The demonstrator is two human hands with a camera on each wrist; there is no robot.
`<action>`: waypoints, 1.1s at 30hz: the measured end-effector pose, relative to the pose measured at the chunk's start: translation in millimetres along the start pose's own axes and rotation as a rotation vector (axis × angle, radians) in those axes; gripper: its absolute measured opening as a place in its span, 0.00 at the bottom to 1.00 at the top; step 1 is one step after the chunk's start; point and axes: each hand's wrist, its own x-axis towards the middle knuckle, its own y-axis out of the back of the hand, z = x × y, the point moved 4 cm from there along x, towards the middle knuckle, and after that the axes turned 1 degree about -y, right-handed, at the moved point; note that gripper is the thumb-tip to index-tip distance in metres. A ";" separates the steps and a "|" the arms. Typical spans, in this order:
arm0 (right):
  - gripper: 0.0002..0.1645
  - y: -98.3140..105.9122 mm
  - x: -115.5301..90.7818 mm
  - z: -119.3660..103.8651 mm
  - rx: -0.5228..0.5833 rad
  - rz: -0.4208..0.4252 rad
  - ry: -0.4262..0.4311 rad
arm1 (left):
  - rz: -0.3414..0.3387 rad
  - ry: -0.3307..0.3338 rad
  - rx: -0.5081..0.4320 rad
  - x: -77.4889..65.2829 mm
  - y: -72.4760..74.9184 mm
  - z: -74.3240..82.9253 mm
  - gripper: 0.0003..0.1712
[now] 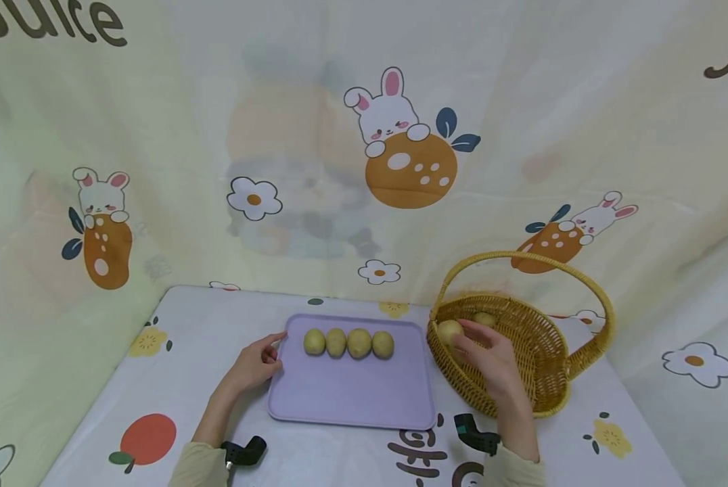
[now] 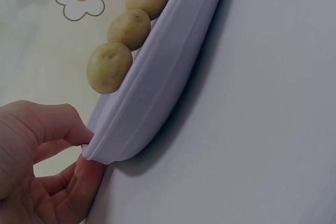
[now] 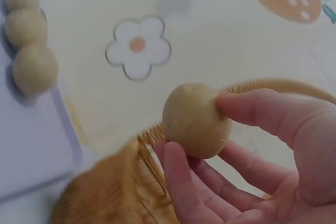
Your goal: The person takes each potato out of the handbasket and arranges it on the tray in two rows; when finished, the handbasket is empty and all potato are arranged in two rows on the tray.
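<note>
Pinching potato (image 3: pixel 197 120): right grip (image 1: pixel 492 355); pinching tray (image 1: pixel 352 396) edge: left grip (image 1: pixel 256 362). Head view alone: another potato (image 1: pixel 484 318) in basket (image 1: pixel 547 365).

Left sleeve (image 1: pixel 199 465): pale cream cloth, to the near left of the purple tray (image 1: pixel 352 399).
Right sleeve (image 1: pixel 513 469): the same pale cream colour, to the near right of the tray.
Left wrist device (image 1: pixel 249 451): black, bent, with rounded end and a small silvery part.
Right wrist device (image 1: pixel 478 436): also black and bent, with one small green mark.
Left hand (image 1: pixel 253 365), right hand (image 1: pixel 492 355): both bare.
</note>
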 end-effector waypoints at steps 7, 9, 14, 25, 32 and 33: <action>0.29 -28.3 1.9 1.2 0.135 -0.030 -0.008 | -0.005 0.000 -0.008 0.3 0.2 0.5 0.35; 0.28 -36.5 2.1 1.4 0.137 -0.040 0.012 | -0.005 0.002 -0.006 0.5 0.3 0.8 0.36; 0.27 -57.2 2.6 7.0 0.150 -0.069 0.034 | -0.005 0.016 -0.003 -0.1 0.5 2.1 0.36; 0.26 -83.0 8.9 46.8 0.227 -0.015 -0.025 | -0.009 0.023 -0.014 -2.0 0.1 0.0 0.36; 0.27 -85.4 11.4 52.3 0.203 0.103 -0.016 | -0.008 0.011 -0.010 -0.5 -0.8 -0.3 0.35; 0.27 -85.4 11.5 52.3 0.208 0.121 -0.018 | -0.007 0.005 -0.012 -0.2 -0.9 -0.4 0.35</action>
